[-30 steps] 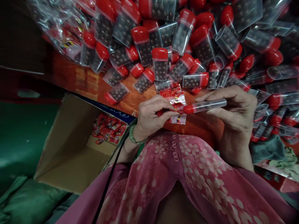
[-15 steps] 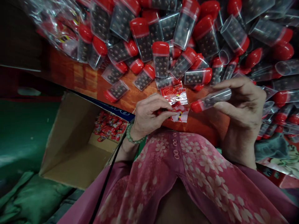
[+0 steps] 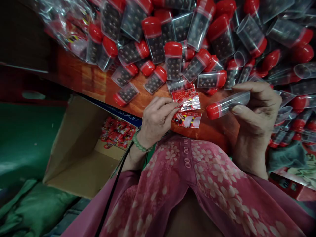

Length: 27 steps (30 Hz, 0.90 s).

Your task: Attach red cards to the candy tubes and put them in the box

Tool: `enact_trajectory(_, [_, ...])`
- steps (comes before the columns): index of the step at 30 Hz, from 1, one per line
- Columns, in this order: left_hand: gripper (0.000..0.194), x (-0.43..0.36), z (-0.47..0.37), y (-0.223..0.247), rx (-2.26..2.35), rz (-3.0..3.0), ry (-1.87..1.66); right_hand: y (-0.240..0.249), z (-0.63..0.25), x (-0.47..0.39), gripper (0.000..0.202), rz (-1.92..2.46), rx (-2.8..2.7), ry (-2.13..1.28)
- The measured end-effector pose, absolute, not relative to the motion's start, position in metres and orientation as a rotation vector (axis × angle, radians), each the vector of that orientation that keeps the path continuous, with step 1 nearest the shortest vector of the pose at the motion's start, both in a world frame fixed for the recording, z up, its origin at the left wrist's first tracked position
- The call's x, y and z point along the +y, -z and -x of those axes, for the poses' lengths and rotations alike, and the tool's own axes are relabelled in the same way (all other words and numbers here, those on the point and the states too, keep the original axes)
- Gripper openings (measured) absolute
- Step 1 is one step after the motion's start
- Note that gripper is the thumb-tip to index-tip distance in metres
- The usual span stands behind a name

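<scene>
My right hand (image 3: 259, 115) holds a clear tube with a red cap (image 3: 228, 104) between thumb and fingers, its cap pointing left. Few dark beads, if any, can be made out in it. The fingers of my left hand (image 3: 158, 120) are pinched together at the left edge of a shiny red printed packet (image 3: 186, 99). A second red packet with white and yellow print (image 3: 189, 119) lies just below, on the orange tabletop (image 3: 91, 80). Beyond the hands lie capped tubes full of dark beads (image 3: 173, 62).
More red-capped tubes (image 3: 221, 36) are heaped along the far side and right. A clear plastic bag (image 3: 74, 31) lies at upper left. Below the table edge, an open cardboard box (image 3: 71, 148) holds small red packets (image 3: 117, 131). Green cloth (image 3: 37, 207) is at lower left.
My left fingers have shifted from the lower packet up to the upper one, leaving the lower packet flat. The tube in my right hand is turned slightly and shows fewer beads.
</scene>
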<state>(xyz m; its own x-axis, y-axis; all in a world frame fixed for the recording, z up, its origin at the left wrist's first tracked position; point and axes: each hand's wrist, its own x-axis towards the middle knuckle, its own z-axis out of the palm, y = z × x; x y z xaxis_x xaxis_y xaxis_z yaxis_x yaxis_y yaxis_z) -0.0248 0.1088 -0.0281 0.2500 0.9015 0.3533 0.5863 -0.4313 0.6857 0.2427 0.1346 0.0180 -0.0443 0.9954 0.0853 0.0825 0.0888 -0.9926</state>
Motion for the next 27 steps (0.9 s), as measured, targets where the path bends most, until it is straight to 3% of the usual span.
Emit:
enact_trajectory(5, [0.004, 0.11, 0.025, 0.016, 1.22, -1.766, -1.143, -0.01, -0.236, 0.131, 0.037, 1.217, -1.321, -1.107])
enact_trajectory(18, [0.016, 0.107, 0.023, 0.014, 1.211, -1.453, -1.13, -0.009, -0.22, 0.122, 0.032, 1.222, -1.451, -1.206])
enact_trajectory(22, [0.014, 0.107, 0.023, 0.015, 1.149, -1.452, -1.131, -0.015, -0.216, 0.121, 0.042, 1.147, -1.567, -1.142])
enact_trajectory(27, [0.009, 0.107, 0.023, 0.018, 1.127, -1.449, -1.08, -0.032, -0.212, 0.121, 0.037, 1.184, -1.712, -1.119])
